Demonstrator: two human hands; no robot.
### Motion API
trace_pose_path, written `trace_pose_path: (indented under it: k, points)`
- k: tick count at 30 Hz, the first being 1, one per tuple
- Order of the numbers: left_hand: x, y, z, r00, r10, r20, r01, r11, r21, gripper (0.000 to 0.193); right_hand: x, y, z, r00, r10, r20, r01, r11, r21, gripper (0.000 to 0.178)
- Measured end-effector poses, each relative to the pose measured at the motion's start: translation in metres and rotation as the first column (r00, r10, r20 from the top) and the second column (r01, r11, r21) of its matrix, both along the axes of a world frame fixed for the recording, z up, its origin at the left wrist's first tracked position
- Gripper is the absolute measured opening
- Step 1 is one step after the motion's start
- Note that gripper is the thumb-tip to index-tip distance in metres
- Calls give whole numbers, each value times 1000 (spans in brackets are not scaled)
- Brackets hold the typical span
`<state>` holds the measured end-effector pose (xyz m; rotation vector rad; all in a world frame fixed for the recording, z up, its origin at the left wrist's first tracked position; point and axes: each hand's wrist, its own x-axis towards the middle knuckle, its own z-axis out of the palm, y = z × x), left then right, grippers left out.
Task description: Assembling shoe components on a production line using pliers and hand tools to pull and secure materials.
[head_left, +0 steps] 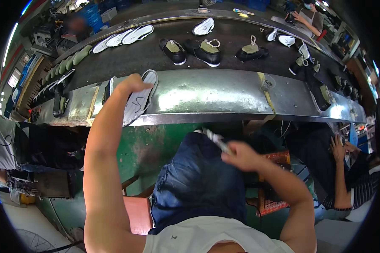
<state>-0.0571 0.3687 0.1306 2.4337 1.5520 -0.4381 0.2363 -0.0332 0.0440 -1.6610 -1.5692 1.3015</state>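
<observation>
At the near metal ledge, my left hand (pixel 132 85) is closed on a shoe (pixel 137 105) with its white underside turned up. A dark curved mark shows on that underside, and the fingers' far side is hidden. Behind my left wrist, the pale edge of another shoe (pixel 110 87) shows in part. My right hand (pixel 242 156) is closed around the handle of a silvery metal hand tool (pixel 215 139). The tool is held over my lap, blurred by motion, so its exact kind cannot be made out.
Several black shoes (pixel 206 52) with olive linings stand on the dark conveyor belt (pixel 177 34). White-bottomed shoes (pixel 138 34) lie upside down farther left. A clear cup (pixel 267 82) sits on the ledge. Co-workers sit at right (pixel 344 168) and stand at left (pixel 4 139).
</observation>
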Motion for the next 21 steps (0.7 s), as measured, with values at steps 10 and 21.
trace_pose_path:
  k: [10, 21]
  points:
    - [-13, -103, -23, 639, -43, 768, 125, 991, -48, 89, -30, -177, -61, 909, -404, -99, 308, 815, -491, 31]
    - [41, -392, -178, 255, 446, 858, 487, 707, -512, 65, -35, -193, -20, 959, -278, -57, 270, 956, -119, 26]
